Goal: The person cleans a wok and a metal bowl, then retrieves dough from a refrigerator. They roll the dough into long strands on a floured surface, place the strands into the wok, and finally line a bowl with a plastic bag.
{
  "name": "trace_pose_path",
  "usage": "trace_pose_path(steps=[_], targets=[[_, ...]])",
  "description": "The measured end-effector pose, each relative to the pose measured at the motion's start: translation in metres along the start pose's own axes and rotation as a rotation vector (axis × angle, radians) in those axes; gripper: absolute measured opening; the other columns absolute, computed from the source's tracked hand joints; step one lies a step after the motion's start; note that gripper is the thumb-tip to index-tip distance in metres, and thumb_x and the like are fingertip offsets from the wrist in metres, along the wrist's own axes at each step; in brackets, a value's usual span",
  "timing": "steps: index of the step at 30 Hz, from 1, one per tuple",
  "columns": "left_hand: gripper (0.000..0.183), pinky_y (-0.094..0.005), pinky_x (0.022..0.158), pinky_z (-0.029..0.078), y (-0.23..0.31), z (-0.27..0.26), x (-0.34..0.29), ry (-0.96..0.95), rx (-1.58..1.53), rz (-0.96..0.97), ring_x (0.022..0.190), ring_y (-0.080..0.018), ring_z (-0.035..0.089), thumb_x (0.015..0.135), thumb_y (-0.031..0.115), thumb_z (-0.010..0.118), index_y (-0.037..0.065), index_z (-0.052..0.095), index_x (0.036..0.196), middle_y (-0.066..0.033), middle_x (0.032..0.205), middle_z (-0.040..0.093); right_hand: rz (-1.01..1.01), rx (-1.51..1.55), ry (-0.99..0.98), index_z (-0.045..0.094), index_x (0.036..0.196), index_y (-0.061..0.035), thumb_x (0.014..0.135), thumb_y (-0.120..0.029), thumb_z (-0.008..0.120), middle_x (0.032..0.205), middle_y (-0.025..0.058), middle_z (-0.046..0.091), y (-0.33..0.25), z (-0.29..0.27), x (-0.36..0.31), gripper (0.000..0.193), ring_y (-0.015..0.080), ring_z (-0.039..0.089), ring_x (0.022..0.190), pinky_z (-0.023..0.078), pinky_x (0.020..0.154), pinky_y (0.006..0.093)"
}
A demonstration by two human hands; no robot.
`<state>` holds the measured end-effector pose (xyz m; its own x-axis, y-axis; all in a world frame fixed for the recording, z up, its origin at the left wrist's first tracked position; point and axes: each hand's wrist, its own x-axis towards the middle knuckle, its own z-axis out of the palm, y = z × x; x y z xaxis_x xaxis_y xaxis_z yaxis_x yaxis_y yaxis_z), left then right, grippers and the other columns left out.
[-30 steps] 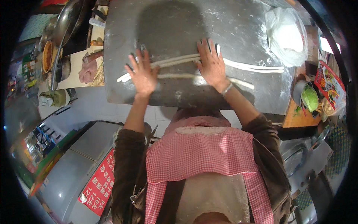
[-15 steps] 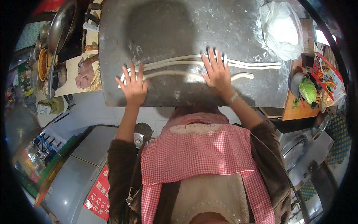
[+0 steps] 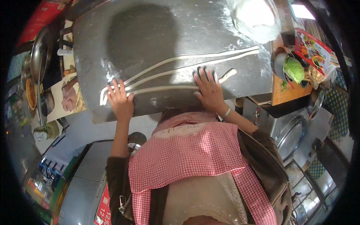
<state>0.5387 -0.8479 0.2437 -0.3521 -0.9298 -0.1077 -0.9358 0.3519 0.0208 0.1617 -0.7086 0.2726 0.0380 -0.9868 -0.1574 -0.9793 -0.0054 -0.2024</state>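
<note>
Long, thin pale dough ropes (image 3: 179,58) stretch from left to right over a dark, flour-dusted worktop (image 3: 202,30). Their left ends bunch under and beside my left hand (image 3: 120,101), which lies flat with fingers spread near the front edge. My right hand (image 3: 210,90) presses palm down, fingers apart, on the nearest rope (image 3: 165,89); that rope's thicker end sticks out to its right. Two farther strands run past my right fingertips and come together at the right. What lies directly under both palms is hidden.
A clear plastic bag with white contents (image 3: 257,18) sits at the worktop's far right. Beyond the right edge are a green cabbage (image 3: 293,70) and a wooden board (image 3: 290,92). A wok (image 3: 39,52) and a pinkish cloth (image 3: 69,98) lie to the left.
The view has turned and shifted, so the worktop appears tilted. The two farther strands now lie wider apart in the middle. My right hand has moved off them onto the nearest rope.
</note>
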Motion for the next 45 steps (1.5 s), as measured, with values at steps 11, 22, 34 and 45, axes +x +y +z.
trace_pose_path(steps=[11, 22, 34, 45], targets=[[0.069, -0.0643, 0.124, 0.01, -0.018, -0.005, -0.008, -0.102, 0.212, -0.086, 0.158, -0.04, 0.01, 0.103, 0.035, 0.053, 0.023, 0.025, 0.165, -0.0102, 0.173, 0.015, 0.311, 0.009, 0.171, 0.032, 0.161, -0.0085, 0.095, -0.031, 0.067, 0.169, 0.021, 0.022, 0.102, -0.004, -0.047, 0.077, 0.042, 0.025, 0.154, 0.023, 0.123, 0.0555], [0.074, -0.0673, 0.122, 0.008, -0.03, -0.007, 0.022, 0.102, 0.208, -0.242, 0.16, -0.0361, 0.007, 0.106, 0.051, 0.042, 0.021, 0.014, 0.167, -0.0114, 0.174, 0.007, 0.383, -0.016, 0.184, 0.029, 0.162, -0.0094, 0.096, -0.027, 0.065, 0.168, 0.0192, 0.025, 0.172, -0.021, -0.056, 0.077, 0.041, 0.025, 0.154, 0.021, 0.124, 0.0558], [0.099, -0.0608, 0.125, 0.006, 0.295, -0.048, 0.035, -0.153, -0.28, 0.538, 0.159, -0.0368, 0.01, 0.086, 0.042, 0.074, 0.001, 0.024, 0.161, -0.021, 0.171, 0.014, 0.226, -0.032, 0.182, 0.031, 0.162, -0.0176, 0.094, -0.036, 0.065, 0.167, 0.0187, 0.027, 0.177, -0.002, -0.079, 0.078, 0.0375, 0.028, 0.153, 0.029, 0.12, 0.0569], [0.093, -0.0568, 0.125, 0.017, 0.463, 0.013, 0.069, -0.032, -0.611, 0.814, 0.154, -0.0421, 0.025, 0.087, 0.05, 0.07, -0.003, 0.037, 0.154, -0.0244, 0.165, 0.028, 0.087, 0.24, 0.302, 0.05, 0.147, 0.0014, 0.095, -0.03, 0.061, 0.163, 0.024, 0.035, 0.204, 0.002, -0.092, 0.061, 0.0415, 0.034, 0.151, 0.028, 0.121, 0.0558]])
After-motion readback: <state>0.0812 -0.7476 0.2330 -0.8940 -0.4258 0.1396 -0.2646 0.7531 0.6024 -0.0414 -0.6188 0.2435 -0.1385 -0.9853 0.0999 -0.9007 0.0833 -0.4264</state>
